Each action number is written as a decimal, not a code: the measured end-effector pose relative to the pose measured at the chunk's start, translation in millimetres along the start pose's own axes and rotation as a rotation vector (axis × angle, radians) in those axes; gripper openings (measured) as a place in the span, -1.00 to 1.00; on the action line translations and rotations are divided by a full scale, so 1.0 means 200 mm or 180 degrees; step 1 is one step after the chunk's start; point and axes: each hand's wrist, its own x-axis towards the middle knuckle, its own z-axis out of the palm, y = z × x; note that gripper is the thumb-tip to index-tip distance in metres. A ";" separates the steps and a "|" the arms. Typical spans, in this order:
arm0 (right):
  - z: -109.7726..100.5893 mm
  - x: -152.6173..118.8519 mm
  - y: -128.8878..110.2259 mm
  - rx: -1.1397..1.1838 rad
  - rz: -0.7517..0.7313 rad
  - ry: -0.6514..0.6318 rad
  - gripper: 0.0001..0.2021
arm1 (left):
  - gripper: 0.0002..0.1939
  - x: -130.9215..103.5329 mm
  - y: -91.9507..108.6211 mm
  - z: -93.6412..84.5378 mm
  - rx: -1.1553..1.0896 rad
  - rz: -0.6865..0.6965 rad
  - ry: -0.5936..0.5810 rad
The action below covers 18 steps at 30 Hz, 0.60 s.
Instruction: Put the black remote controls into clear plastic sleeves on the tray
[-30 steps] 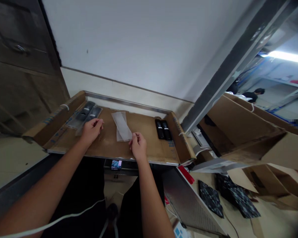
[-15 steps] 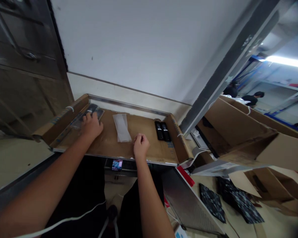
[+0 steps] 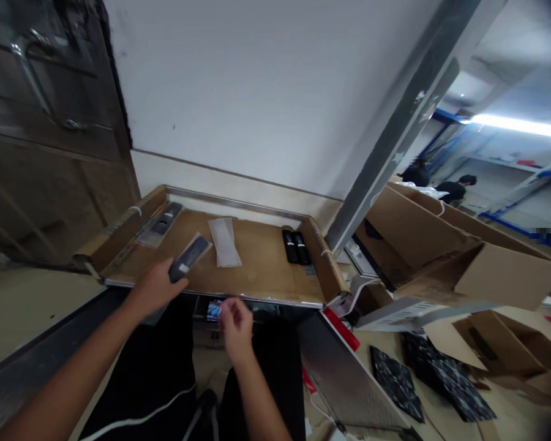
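Nearby, clear bags (image 3: 224, 241) and black remotes (image 3: 294, 245) flank left hand (image 3: 153, 288) gripping bagged remote (image 3: 188, 258); right hand (image 3: 236, 324) loose, empty.

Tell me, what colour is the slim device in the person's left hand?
Dark grey to black, inside a clear sleeve, held by the left hand; head view.

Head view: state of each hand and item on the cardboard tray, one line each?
left hand: closed on a bagged remote, lifted off the tray
bagged remote: in clear sleeve, tilted, held in air
right hand: empty, blurred, below tray edge
second bagged remote: lying flat, far-left corner
empty clear bags: flat, mid-tray
two bare black remotes: side by side, flat, right end
cardboard tray: flaps up
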 end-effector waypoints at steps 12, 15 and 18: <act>-0.05 -0.31 0.22 0.0262 0.1166 -0.1387 -0.71 | -0.55 -0.57 -0.08 0.25 -0.1345 -0.0776 -0.0444; -0.09 -0.34 0.24 0.0348 0.1633 -0.1602 -0.56 | -0.46 -0.51 -0.08 0.16 -0.1240 -0.0576 -0.0490; -0.11 -0.35 0.21 0.0481 0.1919 -0.1713 -0.46 | -0.41 -0.48 -0.06 0.11 -0.0917 -0.0349 -0.0592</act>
